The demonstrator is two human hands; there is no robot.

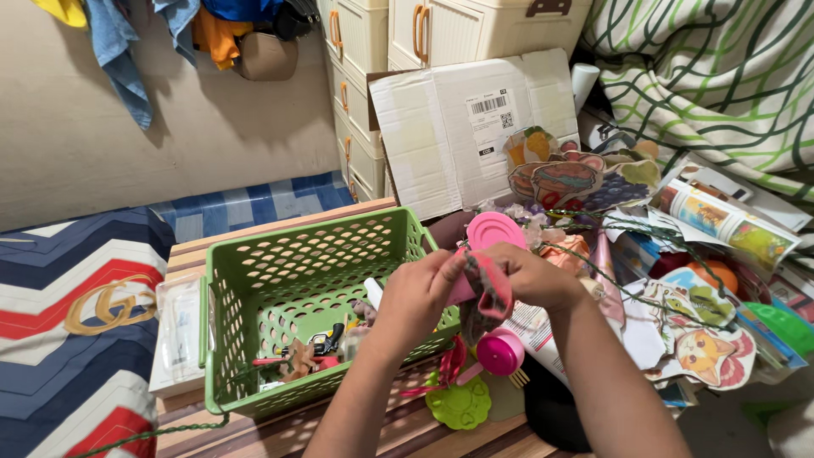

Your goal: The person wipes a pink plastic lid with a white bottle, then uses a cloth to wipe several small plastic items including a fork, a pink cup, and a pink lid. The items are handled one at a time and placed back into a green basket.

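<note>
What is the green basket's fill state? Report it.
Mostly empty. The basket shows bare perforated floor, with only a few small items in its near corner.

I have one view only, from the camera worn on the head, tilted steeply down and forward over both forearms; it sits close above the green basket on the low wooden table; the cream drawers behind appear, I think, near.

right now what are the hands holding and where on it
Both hands pinch a small pink fabric piece: the left hand at its left edge, the right hand over its top right. What it is cannot be told.
</note>
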